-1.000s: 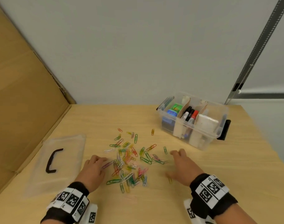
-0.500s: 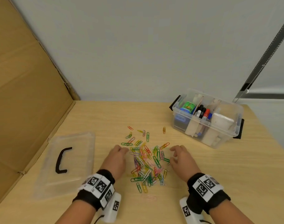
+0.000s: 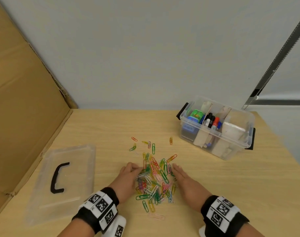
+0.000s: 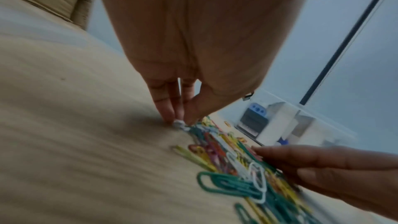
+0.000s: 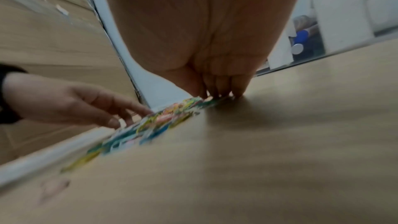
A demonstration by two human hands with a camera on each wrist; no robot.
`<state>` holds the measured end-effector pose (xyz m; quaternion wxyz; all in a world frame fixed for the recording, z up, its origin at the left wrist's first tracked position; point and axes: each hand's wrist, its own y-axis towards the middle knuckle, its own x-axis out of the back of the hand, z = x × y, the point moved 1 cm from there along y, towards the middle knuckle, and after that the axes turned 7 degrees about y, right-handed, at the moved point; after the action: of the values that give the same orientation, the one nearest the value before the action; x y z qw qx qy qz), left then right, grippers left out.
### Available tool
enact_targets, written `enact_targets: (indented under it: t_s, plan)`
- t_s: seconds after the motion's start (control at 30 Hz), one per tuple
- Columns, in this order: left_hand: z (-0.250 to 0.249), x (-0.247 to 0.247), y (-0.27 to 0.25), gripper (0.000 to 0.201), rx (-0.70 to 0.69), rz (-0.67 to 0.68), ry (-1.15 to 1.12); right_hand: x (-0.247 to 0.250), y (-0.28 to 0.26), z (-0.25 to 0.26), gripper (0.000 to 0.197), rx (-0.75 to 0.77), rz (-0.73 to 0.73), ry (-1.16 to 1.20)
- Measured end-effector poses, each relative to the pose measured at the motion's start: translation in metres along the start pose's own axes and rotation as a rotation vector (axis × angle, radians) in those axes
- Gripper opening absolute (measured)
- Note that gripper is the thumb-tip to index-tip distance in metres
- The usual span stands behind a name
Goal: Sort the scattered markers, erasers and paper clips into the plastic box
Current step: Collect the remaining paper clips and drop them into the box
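Note:
A heap of coloured paper clips (image 3: 154,182) lies on the wooden table (image 3: 231,185) between my two hands. My left hand (image 3: 135,170) rests its straight fingertips (image 4: 170,117) against the heap's left edge. My right hand (image 3: 175,168) stands on its edge with fingers (image 5: 219,91) together, pressing the heap's right side. Neither hand holds anything. The clear plastic box (image 3: 239,144) stands at the back right, with markers (image 3: 211,121) in its middle compartment and an eraser (image 3: 195,115) in its left one.
A few stray clips (image 3: 171,140) lie beyond the heap toward the box, and a pink clip (image 3: 157,216) lies near me. The clear lid (image 3: 74,168) with a black handle lies at the left. A cardboard wall (image 3: 22,100) borders the table's left side.
Both hands have slid inward toward each other, sweeping the scattered clips into a tighter heap between them.

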<state>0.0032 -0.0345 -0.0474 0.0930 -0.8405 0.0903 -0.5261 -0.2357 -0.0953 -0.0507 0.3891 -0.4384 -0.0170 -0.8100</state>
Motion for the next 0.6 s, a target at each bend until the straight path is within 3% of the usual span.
enact_targets:
  t_s: [0.13, 0.23, 0.43, 0.6]
  plan:
    - [-0.002, 0.024, 0.019, 0.066, 0.061, -0.152, 0.006, 0.038, 0.02, 0.004, 0.045, 0.027, -0.163, 0.063]
    - [0.003, 0.052, 0.057, 0.074, 0.124, -0.259, 0.121, 0.061, 0.067, 0.006, 0.045, -0.028, -0.241, -0.015]
    - [0.006, 0.057, 0.098, 0.081, 0.129, 0.095, 0.323, 0.056, 0.13, 0.019, 0.077, -0.195, 0.035, -0.189]
    - [0.0, 0.034, 0.075, 0.081, 0.124, 0.104, 0.234, 0.031, 0.093, 0.019, 0.083, 0.039, 0.116, -0.269]
